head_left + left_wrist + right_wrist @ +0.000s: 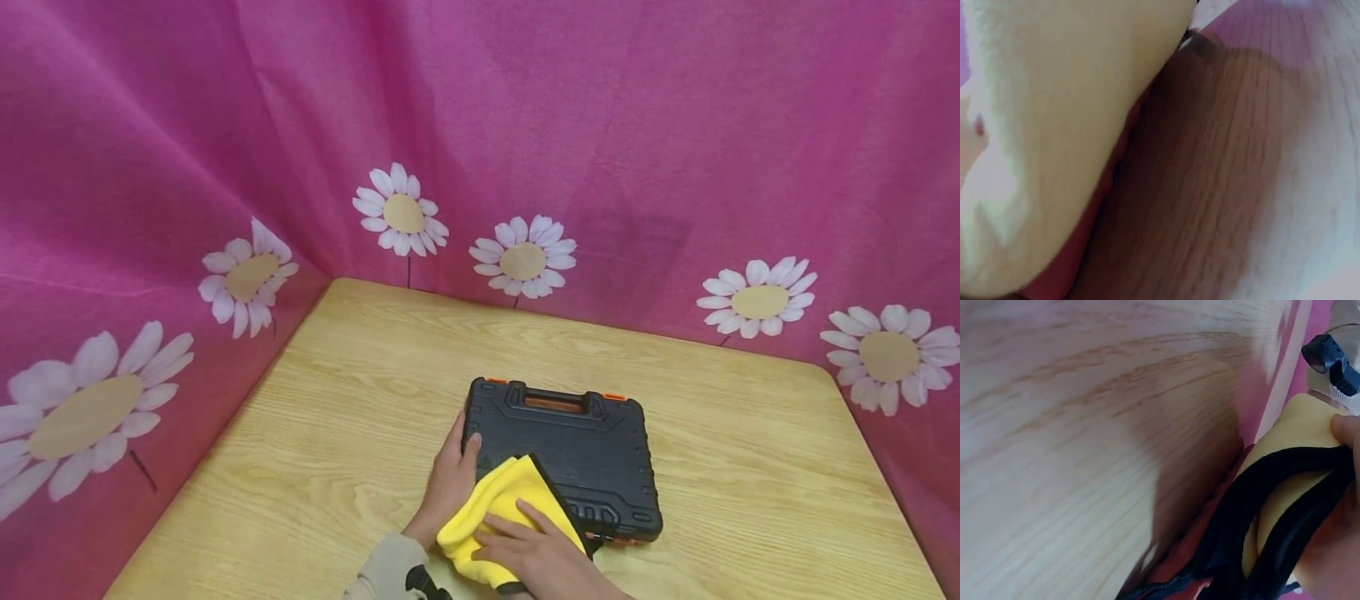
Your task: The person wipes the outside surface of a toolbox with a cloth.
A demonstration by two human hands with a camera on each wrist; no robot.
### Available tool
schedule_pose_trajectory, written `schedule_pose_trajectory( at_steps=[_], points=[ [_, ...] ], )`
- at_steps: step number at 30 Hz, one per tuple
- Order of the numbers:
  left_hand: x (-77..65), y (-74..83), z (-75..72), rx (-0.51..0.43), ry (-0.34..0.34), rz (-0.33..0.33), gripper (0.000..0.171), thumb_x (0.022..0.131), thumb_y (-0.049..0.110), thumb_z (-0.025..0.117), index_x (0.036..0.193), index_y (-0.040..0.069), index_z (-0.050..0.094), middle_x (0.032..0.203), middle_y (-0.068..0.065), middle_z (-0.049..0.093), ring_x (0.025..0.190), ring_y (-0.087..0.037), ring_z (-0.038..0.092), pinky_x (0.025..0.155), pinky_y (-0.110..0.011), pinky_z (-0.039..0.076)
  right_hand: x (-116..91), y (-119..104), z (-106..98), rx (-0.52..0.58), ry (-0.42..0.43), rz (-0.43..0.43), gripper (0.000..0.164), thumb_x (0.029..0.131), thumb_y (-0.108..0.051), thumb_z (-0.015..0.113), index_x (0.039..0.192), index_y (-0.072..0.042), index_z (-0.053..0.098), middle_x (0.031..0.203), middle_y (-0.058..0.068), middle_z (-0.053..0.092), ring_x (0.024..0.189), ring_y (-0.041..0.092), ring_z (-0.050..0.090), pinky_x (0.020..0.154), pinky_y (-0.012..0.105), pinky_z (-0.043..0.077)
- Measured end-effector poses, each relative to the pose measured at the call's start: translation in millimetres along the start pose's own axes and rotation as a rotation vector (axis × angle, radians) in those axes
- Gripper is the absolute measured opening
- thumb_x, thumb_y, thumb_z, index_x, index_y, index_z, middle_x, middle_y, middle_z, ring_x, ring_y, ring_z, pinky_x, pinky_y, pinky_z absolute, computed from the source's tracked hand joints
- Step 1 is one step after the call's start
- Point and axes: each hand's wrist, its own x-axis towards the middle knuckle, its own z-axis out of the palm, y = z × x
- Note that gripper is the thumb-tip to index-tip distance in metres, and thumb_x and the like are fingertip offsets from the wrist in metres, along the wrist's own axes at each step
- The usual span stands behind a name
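A black hard plastic tool case with orange latches lies flat on the table, its carry handle on the far side. My left hand holds the case's left edge, thumb on the lid. A yellow cloth with black edging covers the near left corner of the case. Spread over the cloth, my right hand presses it down with fairly straight fingers. The cloth fills much of the left wrist view and hides the left hand's fingers there. In the right wrist view, folds of the black edging hang beside the right hand.
The wooden table extends around the case on all sides. A pink curtain printed with white daisies stands along the table's left, back and right edges. A black camera is strapped to the left wrist over a beige sleeve.
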Motion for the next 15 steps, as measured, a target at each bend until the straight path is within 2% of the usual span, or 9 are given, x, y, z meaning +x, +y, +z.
schedule_pose_trajectory(
  at_steps=[5,15],
  points=[
    [-0.4,0.4,0.6,0.019,0.009,0.025,0.058,0.109,0.027,0.041,0.156,-0.003,0.023,0.158,-0.023,0.028,0.144,-0.043,0.026,0.113,-0.059,0.025,-10,3,-2,0.03,0.0,0.059,0.044,0.1,-0.05,0.052,0.13,-0.021,0.067,0.136,-0.005,0.06,0.131,0.016,0.052,0.106,0.055,0.037],
    [-0.1,1.0,0.9,0.027,0.023,0.032,0.056,0.109,0.024,0.041,0.156,-0.003,0.025,0.158,-0.024,0.029,0.144,-0.042,0.025,0.115,-0.059,0.023,-30,10,-6,-0.032,0.032,0.065,0.052,0.099,-0.056,0.05,0.13,-0.018,0.067,0.132,-0.005,0.064,0.127,0.016,0.055,0.102,0.054,0.041]
  ],
)
